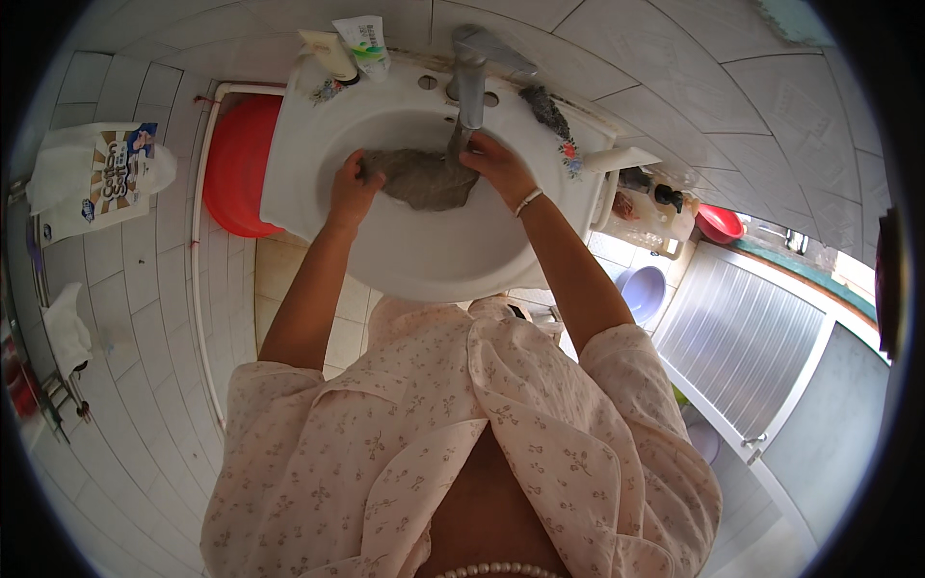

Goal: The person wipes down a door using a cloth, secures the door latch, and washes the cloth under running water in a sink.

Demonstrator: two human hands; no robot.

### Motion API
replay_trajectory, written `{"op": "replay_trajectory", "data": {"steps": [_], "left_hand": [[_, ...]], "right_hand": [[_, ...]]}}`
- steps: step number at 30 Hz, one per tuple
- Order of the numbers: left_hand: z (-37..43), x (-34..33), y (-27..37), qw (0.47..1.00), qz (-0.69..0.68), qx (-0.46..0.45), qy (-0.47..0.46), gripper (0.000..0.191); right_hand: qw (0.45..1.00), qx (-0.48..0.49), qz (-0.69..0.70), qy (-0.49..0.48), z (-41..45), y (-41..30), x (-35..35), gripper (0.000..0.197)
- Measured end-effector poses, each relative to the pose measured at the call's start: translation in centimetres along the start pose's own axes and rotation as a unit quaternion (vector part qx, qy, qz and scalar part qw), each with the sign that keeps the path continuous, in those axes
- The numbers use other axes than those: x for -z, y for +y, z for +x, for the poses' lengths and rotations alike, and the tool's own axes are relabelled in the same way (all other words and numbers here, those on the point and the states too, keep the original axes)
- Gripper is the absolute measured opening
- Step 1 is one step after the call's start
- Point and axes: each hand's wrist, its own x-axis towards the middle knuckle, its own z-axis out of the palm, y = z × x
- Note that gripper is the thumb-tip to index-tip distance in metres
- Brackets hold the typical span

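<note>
A wet grey-brown cloth [426, 180] is stretched between my two hands in the white washbasin [441, 260]. My left hand [354, 189] grips its left end, thumb and fingers pinching the edge. At its upper right edge, my right hand [500, 170] holds the cloth close to the stream of water. The water runs from the metal faucet [471, 87] onto the cloth. A bracelet circles my right wrist. The parts of the fingers behind the cloth are hidden.
Two tubes [365, 47] stand at the basin's back left. A dark grey scrubber [545, 112] and a white tube [621, 159] lie on the right rim. A red basin [242, 166] is left of the washbasin; a purple basin [642, 295] is low on the right.
</note>
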Motion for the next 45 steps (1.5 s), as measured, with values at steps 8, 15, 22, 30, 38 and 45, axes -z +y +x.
{"op": "replay_trajectory", "data": {"steps": [8,15,22,30,38,45], "left_hand": [[2.1,-3.7,-3.4,0.996,0.072,-0.046,-0.012,0.066],[1.5,-5.0,-2.4,0.863,-0.407,0.249,-0.165,0.066],[4.9,-5.4,-11.0,0.815,-0.415,-0.243,-0.323,0.04],[-2.0,-9.6,0.2,0.849,-0.429,0.282,-0.125,0.037],[-2.9,-4.3,2.1,0.901,-0.349,0.218,-0.137,0.05],[-0.9,-3.6,2.3,0.964,0.04,-0.231,-0.128,0.072]], "right_hand": [[0.9,0.181,-0.35,0.188,1.0,5.2,-4.5,0.044],[0.997,0.035,-0.055,0.047,-1.4,7.1,-11.0,0.021],[0.958,0.242,-0.139,-0.067,-7.2,-2.5,-14.4,0.018],[0.89,0.25,-0.365,0.109,0.2,0.2,-8.7,0.01],[0.991,0.035,-0.032,0.126,2.4,4.7,-2.6,0.017],[0.987,0.049,0.096,-0.122,0.1,0.5,-3.3,0.025]]}}
